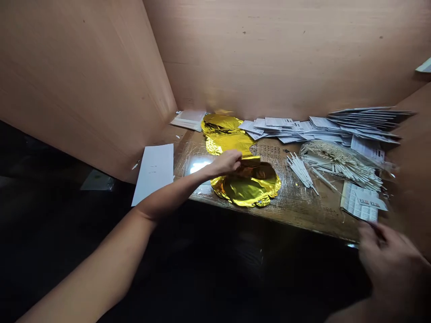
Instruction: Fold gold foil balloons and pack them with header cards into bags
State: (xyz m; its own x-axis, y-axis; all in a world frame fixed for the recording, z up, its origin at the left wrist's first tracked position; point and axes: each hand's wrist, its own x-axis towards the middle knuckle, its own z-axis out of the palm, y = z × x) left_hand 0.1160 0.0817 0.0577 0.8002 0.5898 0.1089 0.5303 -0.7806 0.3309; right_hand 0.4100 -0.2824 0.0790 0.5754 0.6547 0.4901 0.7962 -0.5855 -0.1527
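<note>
My left hand (229, 162) is closed on a folded-up part of a shiny gold foil balloon (249, 190) with a crinkled edge, near the front of the table. Behind it lies more gold foil (229, 139), partly overlapped by my hand. At the lower right, my right hand (387, 253) is blurred, its fingers curled together at the table's front edge. It is close to the lower edge of a printed label sheet (357, 199); whatever its fingers hold, if anything, is hidden. A small sticker strip (372, 202) with CE marks lies over that sheet.
White folded leaflets (303, 130) are piled along the back wall. A plastic bag of white sticks (343, 163) spills open at the right, with loose sticks (301, 172) beside it. White paper (155, 168) overhangs the left edge. Wooden panels (269, 54) enclose the table.
</note>
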